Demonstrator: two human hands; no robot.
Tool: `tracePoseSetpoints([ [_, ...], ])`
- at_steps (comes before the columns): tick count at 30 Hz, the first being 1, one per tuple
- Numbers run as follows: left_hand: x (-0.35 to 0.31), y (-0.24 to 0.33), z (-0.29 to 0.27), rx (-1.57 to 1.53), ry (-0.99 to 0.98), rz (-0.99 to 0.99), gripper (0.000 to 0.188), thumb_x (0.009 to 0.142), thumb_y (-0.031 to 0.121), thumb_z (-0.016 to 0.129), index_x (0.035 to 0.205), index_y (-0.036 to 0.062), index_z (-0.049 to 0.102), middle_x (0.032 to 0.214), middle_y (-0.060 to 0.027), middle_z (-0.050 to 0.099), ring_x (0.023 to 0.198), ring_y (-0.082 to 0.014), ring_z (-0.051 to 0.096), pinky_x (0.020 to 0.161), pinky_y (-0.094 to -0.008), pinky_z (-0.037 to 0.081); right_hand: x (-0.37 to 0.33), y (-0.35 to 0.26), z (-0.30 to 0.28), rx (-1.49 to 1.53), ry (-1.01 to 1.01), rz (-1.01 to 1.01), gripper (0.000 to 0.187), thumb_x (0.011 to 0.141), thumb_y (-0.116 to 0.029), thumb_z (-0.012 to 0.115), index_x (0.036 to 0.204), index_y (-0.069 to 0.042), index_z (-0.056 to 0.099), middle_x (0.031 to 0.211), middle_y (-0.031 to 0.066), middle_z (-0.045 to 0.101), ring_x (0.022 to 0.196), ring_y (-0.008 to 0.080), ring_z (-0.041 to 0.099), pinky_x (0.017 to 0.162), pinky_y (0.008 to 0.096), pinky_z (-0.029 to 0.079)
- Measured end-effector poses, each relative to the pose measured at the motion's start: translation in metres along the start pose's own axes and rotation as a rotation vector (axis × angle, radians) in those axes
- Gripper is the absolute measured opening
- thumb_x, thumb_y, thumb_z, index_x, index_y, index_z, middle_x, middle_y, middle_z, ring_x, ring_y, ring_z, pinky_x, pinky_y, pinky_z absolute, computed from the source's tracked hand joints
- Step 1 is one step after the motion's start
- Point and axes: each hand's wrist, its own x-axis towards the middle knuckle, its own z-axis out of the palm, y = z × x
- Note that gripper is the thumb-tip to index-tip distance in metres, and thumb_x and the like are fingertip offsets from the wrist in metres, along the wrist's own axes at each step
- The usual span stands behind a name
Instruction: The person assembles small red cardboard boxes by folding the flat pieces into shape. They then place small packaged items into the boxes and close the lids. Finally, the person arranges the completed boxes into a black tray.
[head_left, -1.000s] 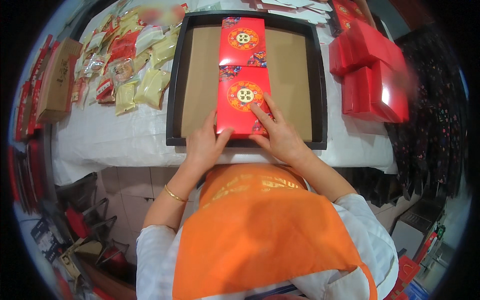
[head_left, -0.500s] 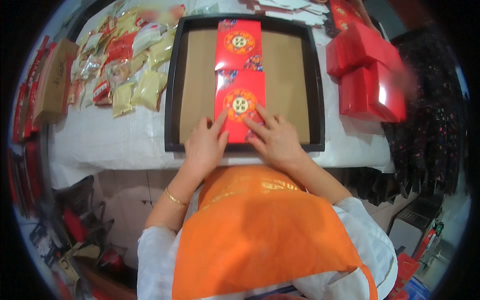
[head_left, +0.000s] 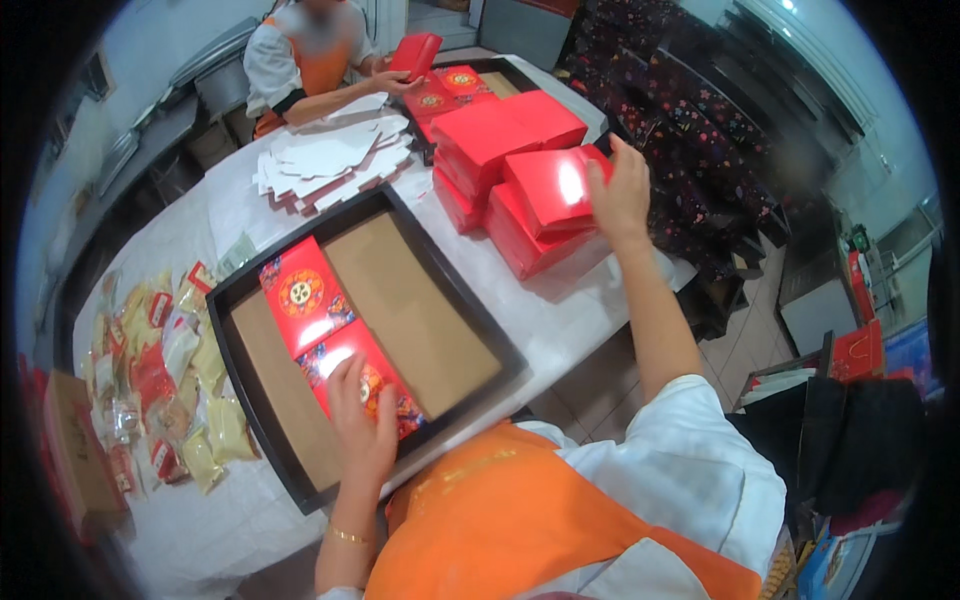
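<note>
Two red boxes with round floral emblems lie end to end in a black-rimmed tray (head_left: pixel 470 325) with a brown bottom. My left hand (head_left: pixel 365 425) rests on the nearer box (head_left: pixel 340 350), its fingers apart and covering part of the emblem. The farther box (head_left: pixel 295 285) touches it end to end. To the right, my right hand (head_left: pixel 625 190) grips the right end of a plain red box (head_left: pixel 545 185) on top of a stack. My thumb is on its near side; the fingertips are partly hidden behind it.
More red boxes (head_left: pixel 490 130) are stacked beside the tray. Flat white card pieces (head_left: pixel 330 160) lie beyond it, packaged food bags (head_left: pixel 165 390) to its left. Across the table, a co-worker's hands (head_left: pixel 395 78) hold a red box near a second tray (head_left: pixel 515 75).
My view has turned toward the right. My right hand has left the nearer box in the tray and reached the stacked red boxes; my left hand remains on that nearer box.
</note>
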Motion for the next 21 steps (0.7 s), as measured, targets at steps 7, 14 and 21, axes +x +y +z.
tracePoseSetpoints([
  [7, 0.147, 0.074, 0.122, -0.711, -0.298, 0.040, 0.052, 0.095, 0.019, 0.063, 0.142, 0.0039, 0.047, 0.140, -0.0163, 0.043, 0.123, -0.0265, 0.050, 0.096, -0.0353, 0.048, -0.027, 0.042, 0.001, 0.151, -0.479, 0.356, 0.058, 0.101, -0.048, 0.040, 0.105, 0.001, 0.070, 0.104, 0.0325, 0.065, 0.103, 0.0460, 0.063, 0.091, 0.0497, 0.048],
  [14, 0.176, 0.073, 0.190, -0.457, -0.269, 0.038, 0.052, 0.100, 0.029, 0.058, 0.145, 0.0071, 0.045, 0.131, -0.0091, 0.051, 0.106, -0.0123, 0.054, 0.084, -0.0262, 0.047, -0.059, 0.031, 0.006, 0.419, -0.486, 0.599, 0.059, 0.102, -0.048, 0.032, 0.118, -0.002, 0.066, 0.114, 0.0305, 0.064, 0.115, 0.0446, 0.057, 0.099, 0.0453, 0.043],
  [21, 0.174, 0.073, 0.179, -0.620, -0.304, -0.266, 0.046, 0.100, 0.028, 0.058, 0.137, 0.0029, 0.051, 0.121, -0.0082, 0.060, 0.101, -0.0122, 0.060, 0.075, -0.0260, 0.052, -0.090, 0.022, -0.018, 0.649, -0.363, 0.552, 0.055, 0.104, -0.045, 0.034, 0.132, -0.006, 0.060, 0.113, 0.0218, 0.066, 0.101, 0.0389, 0.063, 0.095, 0.0423, 0.045],
])
